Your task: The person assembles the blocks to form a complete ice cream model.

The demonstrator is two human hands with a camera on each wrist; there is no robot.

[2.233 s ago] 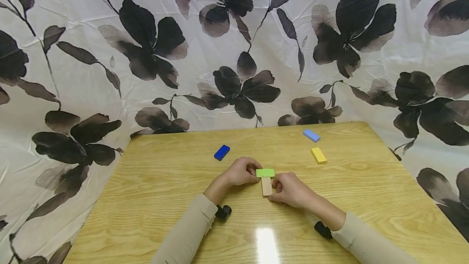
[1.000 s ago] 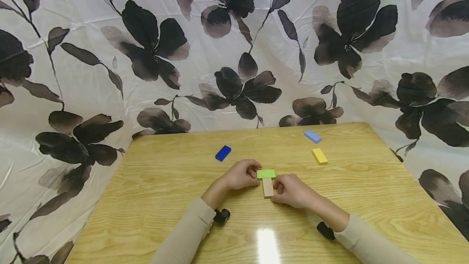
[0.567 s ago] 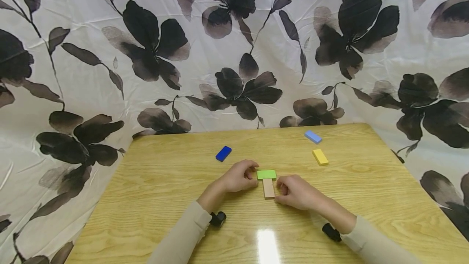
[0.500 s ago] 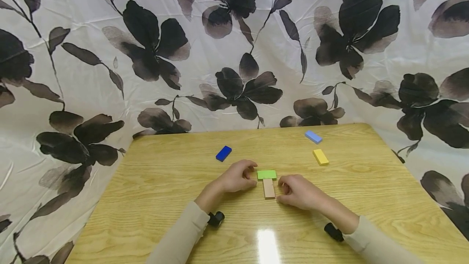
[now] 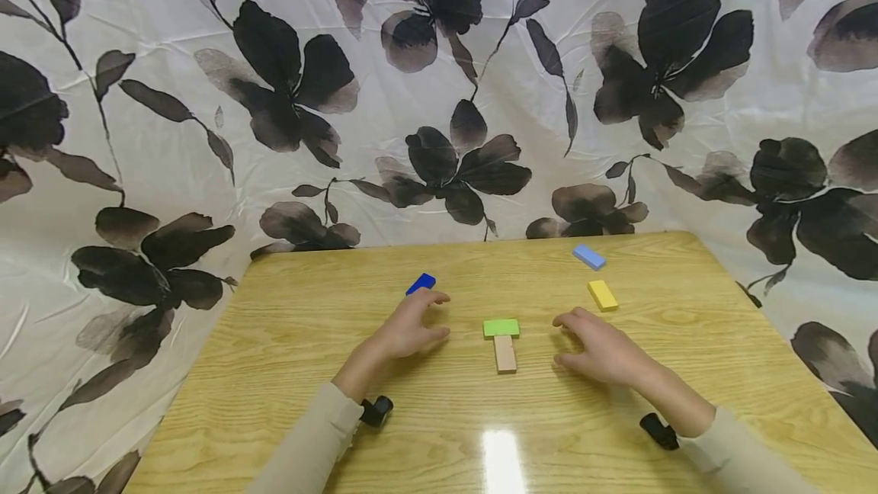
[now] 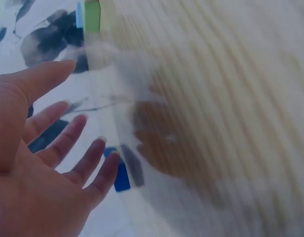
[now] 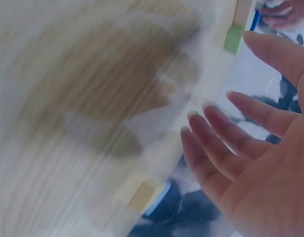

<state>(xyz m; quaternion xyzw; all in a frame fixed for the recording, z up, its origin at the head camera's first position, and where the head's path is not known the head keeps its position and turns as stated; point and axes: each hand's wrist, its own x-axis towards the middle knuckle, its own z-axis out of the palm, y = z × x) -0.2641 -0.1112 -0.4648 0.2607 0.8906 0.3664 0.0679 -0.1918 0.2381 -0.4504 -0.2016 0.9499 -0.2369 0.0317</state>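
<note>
A light green block point(image 5: 501, 328) lies crosswise at the far end of a plain wooden block point(image 5: 505, 355), forming a T on the tabletop. Left of the pair, my left hand point(image 5: 410, 328) holds nothing, thumb and fingers spread apart. Its fingers overlap the near end of a dark blue block point(image 5: 422, 283) in the head view; that block point(image 6: 122, 177) shows past the fingertips in the left wrist view. My right hand point(image 5: 604, 348), also holding nothing, is to the right of the T. Just beyond it lies a yellow block point(image 5: 603, 296).
A light blue block point(image 5: 588, 257) lies near the back edge of the wooden table point(image 5: 288, 341), behind the yellow one. A white cloth with dark flowers point(image 5: 384, 212) hangs behind the table. Wrist cameras point(image 5: 377, 411) are strapped to both arms.
Both hands have let go of the two blocks and moved apart, the left one leftward toward the dark blue block, the right one rightward. Their fingers have spread. The T stays in place.
</note>
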